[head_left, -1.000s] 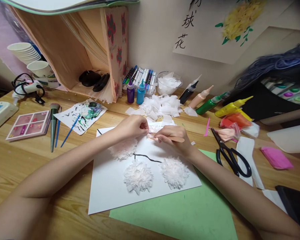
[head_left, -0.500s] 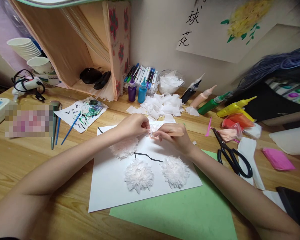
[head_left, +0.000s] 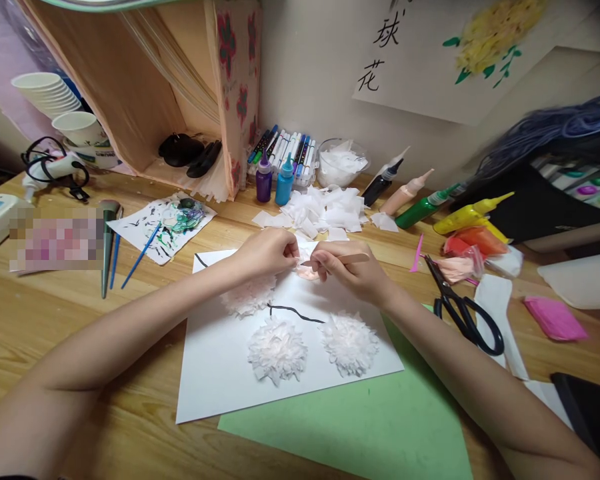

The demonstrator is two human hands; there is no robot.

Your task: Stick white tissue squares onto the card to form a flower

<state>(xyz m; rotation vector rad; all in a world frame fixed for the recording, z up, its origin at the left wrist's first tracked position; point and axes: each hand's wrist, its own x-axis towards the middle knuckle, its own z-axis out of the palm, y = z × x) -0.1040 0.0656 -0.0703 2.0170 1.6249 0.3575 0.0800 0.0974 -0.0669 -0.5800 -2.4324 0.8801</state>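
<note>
Head view, running from the left side across to the right:

- Far out to the left of the left hand, paintbrushes (head_left: 130,261) are lying beside a paint-smeared scrap (head_left: 163,227) on the wooden desk (head_left: 55,320).
- Left hand (head_left: 265,253) is pinching one end of a small pale pink tissue piece (head_left: 305,268) between fingertips, fingers pressed together.
- Just under that hand, one fluffy tissue flower (head_left: 247,297) is sitting on the white sheet (head_left: 215,373); two more, a middle flower (head_left: 277,350) and a right flower (head_left: 349,343), are lying nearer the person, joined by a black painted stem (head_left: 295,313).
- Right hand (head_left: 353,270) is gripping a thin wooden stick (head_left: 347,259) and nipping the tissue piece's other end, so the piece is hanging between both hands, over the sheet's top edge.
- Beyond both hands, loose white tissue squares (head_left: 325,210) are waiting in a heap.
- Right of the right hand, black scissors (head_left: 463,310) are resting near paint bottles (head_left: 445,210).
- Judging by this, three flowers are finished and a fourth is only starting; plenty of squares are left.
</note>
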